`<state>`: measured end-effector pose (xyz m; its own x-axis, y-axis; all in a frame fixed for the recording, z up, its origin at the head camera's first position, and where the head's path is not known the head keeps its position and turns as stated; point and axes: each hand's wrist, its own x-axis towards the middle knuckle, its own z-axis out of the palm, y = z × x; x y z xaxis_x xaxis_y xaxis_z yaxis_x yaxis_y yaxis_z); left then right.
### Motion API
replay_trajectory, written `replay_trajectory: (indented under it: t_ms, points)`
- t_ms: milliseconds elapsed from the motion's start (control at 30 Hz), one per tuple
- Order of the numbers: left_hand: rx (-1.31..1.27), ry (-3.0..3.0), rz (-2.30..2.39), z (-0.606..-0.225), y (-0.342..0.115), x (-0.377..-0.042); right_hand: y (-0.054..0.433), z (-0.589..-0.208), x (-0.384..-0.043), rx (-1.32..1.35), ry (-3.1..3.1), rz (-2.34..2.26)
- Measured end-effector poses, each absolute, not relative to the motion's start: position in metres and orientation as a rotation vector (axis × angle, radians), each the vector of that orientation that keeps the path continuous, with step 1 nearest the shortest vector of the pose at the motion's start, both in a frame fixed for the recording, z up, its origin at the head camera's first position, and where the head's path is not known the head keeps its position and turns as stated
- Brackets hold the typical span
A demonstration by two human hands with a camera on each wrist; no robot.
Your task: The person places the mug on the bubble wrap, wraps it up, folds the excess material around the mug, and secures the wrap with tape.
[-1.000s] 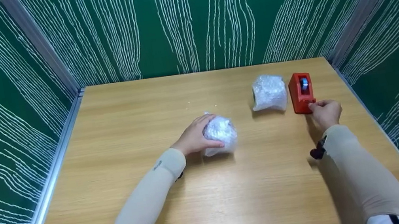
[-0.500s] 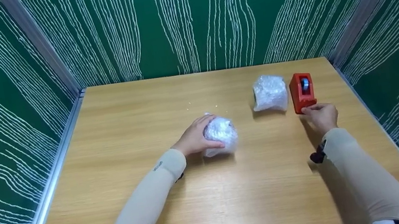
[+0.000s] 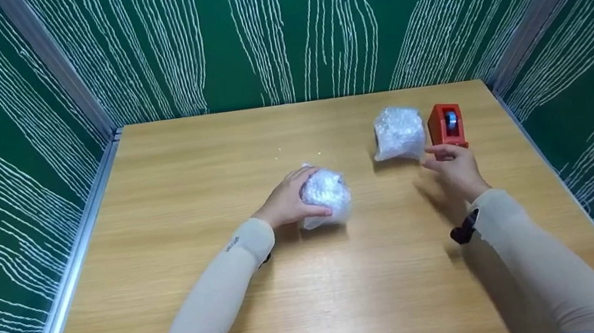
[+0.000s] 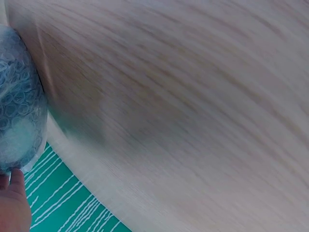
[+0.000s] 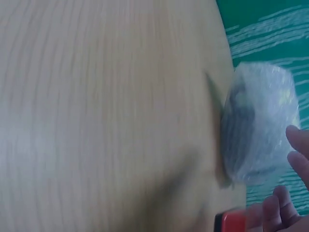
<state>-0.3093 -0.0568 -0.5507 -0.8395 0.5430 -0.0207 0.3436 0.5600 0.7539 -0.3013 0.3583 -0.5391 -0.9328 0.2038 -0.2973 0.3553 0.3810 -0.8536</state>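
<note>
My left hand (image 3: 291, 200) grips a bundle in bubble wrap (image 3: 328, 197) near the middle of the table, with thumb and fingers on either side. At the left edge of the left wrist view the bubbles of this bundle (image 4: 18, 104) show, a fingertip against its lower end. My right hand (image 3: 457, 168) is at the front of the red tape dispenser (image 3: 445, 124), thumb and forefinger tips close together; I cannot tell whether tape is between them. A second bubble-wrapped bundle (image 3: 399, 132) stands just left of the dispenser; the right wrist view shows this bundle (image 5: 263, 121) beside the fingertips.
The wooden table (image 3: 201, 164) has small pale specks (image 3: 319, 153) behind the left bundle. Green panels (image 3: 311, 27) with white streaks enclose it at the back and both sides, with metal posts (image 3: 58, 67) at the corners.
My right hand has moved left, from the front of the tape dispenser towards the second bundle, and its thumb and forefinger have come slightly apart. My left hand stays on its bundle.
</note>
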Motion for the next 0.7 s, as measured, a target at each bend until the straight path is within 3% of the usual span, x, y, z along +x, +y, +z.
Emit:
replay_trajectory:
  t_ms: [700]
  points:
    - [0.764, 2.561, 1.127, -0.548, -0.057, -0.308, 0.304, -0.516, -0.289, -0.051, 2.366, -1.693]
